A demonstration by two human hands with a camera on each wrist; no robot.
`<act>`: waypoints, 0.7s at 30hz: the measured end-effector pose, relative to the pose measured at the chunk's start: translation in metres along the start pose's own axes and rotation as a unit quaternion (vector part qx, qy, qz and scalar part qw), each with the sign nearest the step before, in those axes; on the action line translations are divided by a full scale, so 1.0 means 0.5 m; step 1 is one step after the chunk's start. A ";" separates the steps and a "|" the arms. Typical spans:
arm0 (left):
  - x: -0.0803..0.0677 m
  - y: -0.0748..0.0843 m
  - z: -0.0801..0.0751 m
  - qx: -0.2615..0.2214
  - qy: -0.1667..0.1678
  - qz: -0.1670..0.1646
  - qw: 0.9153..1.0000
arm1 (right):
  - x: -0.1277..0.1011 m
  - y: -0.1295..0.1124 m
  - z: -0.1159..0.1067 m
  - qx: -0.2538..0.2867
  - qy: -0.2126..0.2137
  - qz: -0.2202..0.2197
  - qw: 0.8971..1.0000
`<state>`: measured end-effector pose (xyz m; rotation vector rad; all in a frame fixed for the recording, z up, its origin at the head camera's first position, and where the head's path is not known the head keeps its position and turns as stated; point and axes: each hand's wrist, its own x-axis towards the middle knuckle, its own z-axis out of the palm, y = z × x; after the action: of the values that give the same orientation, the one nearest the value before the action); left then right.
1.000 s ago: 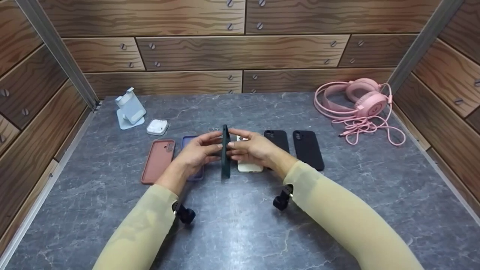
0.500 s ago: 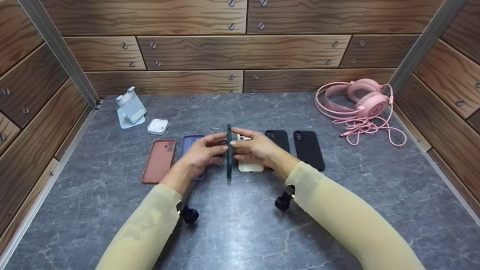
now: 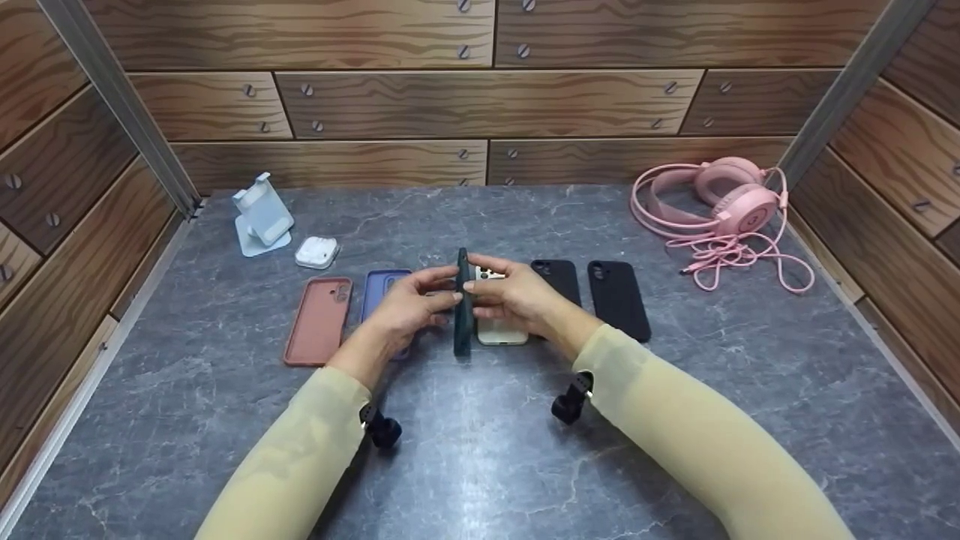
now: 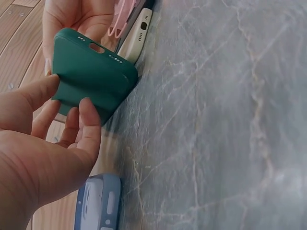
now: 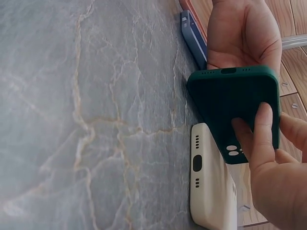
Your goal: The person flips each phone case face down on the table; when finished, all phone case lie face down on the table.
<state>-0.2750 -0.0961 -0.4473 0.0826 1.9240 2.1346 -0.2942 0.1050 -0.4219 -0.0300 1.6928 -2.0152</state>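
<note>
A dark green phone case (image 3: 463, 330) stands on its long edge, seen almost edge-on in the head view. My left hand (image 3: 403, 307) holds it from the left, with the thumb at its upper edge and fingertips against one face. From the other side my right hand (image 3: 525, 298) grips it, its fingers lying on the face with the camera holes, as the right wrist view shows. The case's bottom cutouts show in the left wrist view. Partly behind my right hand lies a cream phone case (image 3: 501, 334); a blue phone case (image 3: 379, 289) is partly covered by my left hand.
A pink-brown phone case (image 3: 319, 322) lies at the left. Two black phone cases, one partly hidden (image 3: 556, 276) and one in full view (image 3: 619, 300), lie right. Behind are a light blue stand (image 3: 264, 214), boxed white earphones (image 3: 316, 253) and pink headphones (image 3: 742, 206) with coiled cable.
Both hands and the green case have shifted slightly to the right. The case has turned a little about its upright axis. The things lying on the table have stayed put.
</note>
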 end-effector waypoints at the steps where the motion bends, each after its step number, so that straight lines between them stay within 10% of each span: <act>1: 0.000 0.000 0.002 0.004 0.002 0.000 1.000 | -0.001 0.000 0.000 0.002 0.001 -0.001 1.000; 21: -0.004 0.000 0.028 0.137 0.073 0.026 0.987 | -0.008 0.009 -0.016 -0.016 0.022 -0.029 0.999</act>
<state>-0.2702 -0.0830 -0.4453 0.0288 2.3161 1.9419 -0.2918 0.1134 -0.4268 -0.0466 1.7706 -2.0461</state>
